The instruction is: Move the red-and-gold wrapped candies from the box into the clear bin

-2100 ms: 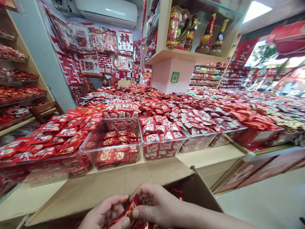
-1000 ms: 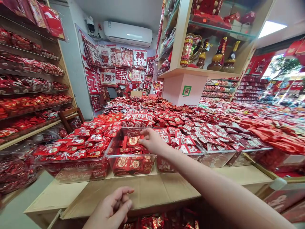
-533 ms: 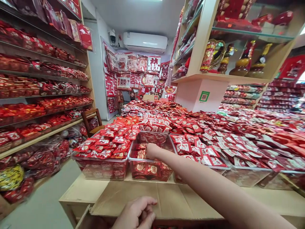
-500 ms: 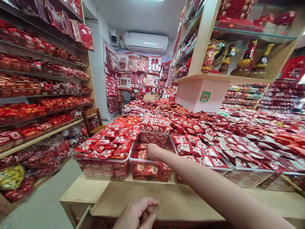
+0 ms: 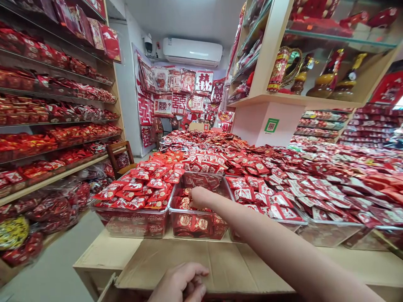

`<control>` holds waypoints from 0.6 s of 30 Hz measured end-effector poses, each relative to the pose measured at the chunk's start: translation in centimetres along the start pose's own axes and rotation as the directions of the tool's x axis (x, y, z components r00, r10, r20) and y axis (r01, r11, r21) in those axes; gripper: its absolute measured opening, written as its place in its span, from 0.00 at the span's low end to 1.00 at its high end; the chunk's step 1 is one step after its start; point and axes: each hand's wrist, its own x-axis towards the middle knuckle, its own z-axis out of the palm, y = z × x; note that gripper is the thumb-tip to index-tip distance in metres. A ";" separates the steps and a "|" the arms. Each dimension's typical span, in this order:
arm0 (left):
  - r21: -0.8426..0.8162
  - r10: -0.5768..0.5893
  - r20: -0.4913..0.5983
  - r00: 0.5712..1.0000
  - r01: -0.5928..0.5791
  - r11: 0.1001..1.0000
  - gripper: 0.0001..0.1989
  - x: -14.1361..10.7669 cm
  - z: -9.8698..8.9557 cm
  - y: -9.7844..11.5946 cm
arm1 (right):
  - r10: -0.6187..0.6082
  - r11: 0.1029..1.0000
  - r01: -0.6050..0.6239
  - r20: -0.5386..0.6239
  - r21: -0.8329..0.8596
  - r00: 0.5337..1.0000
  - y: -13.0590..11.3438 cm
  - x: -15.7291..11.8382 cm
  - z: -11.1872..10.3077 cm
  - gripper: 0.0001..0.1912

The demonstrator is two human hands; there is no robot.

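Observation:
My right hand reaches down into a clear plastic bin of small red and gold packets. Its fingers curl down against the packets; the fingertips and anything between them are hidden. Below, at the lower edge, my left hand hovers over the near edge of an open cardboard box, beside its flap. The left index finger points forward, thumb apart, the other fingers loosely bent, and nothing shows in the hand. The box's inside is mostly out of view.
Clear bins heaped with red packets flank the middle one: a left bin and a right bin. A wooden chair stands behind at left. Stocked shelves line the left wall. A glass-shelved cabinet overhangs the right side.
My right hand has shifted slightly left within the bin. My left hand is almost unchanged. The camera view has moved a little.

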 end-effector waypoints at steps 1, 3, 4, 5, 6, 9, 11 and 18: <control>0.003 0.007 -0.006 1.000 -0.007 1.000 0.13 0.0 0.0 0.1 | -0.010 1.000 0.010 0.011 -0.008 1.000 0.0 0.0 -0.1 0.14; 0.013 0.023 -0.049 0.999 -0.022 1.000 0.12 0.0 0.1 0.1 | -0.024 0.999 0.025 0.037 -0.025 0.999 -0.1 0.0 -0.2 0.14; 0.016 0.027 -0.077 0.997 -0.026 1.000 0.11 0.0 0.2 0.2 | -0.029 0.999 0.031 0.050 -0.034 0.998 -0.1 0.0 -0.3 0.14; 0.017 0.028 -0.097 0.995 -0.027 0.999 0.11 0.0 0.3 0.2 | -0.034 0.998 0.037 0.061 -0.042 0.998 -0.2 0.1 -0.4 0.15; 0.019 0.028 -0.111 0.993 -0.026 0.999 0.11 -0.1 0.4 0.2 | -0.039 0.998 0.042 0.071 -0.049 0.997 -0.3 0.1 -0.5 0.15; 0.020 0.036 -0.142 0.989 -0.033 0.999 0.10 -0.2 0.7 0.2 | -0.056 0.996 0.062 0.092 -0.061 0.994 -0.6 0.3 -0.6 0.14; 0.025 0.056 -0.167 0.984 -0.052 0.998 0.10 -0.2 0.8 0.2 | -0.064 0.996 0.069 0.092 -0.059 0.994 -0.8 0.5 -0.6 0.14; 0.075 0.069 -0.098 0.993 -0.062 0.995 0.10 -0.4 0.0 0.7 | -0.053 0.998 0.054 -0.078 0.016 0.996 -0.9 -0.6 -1.6 0.18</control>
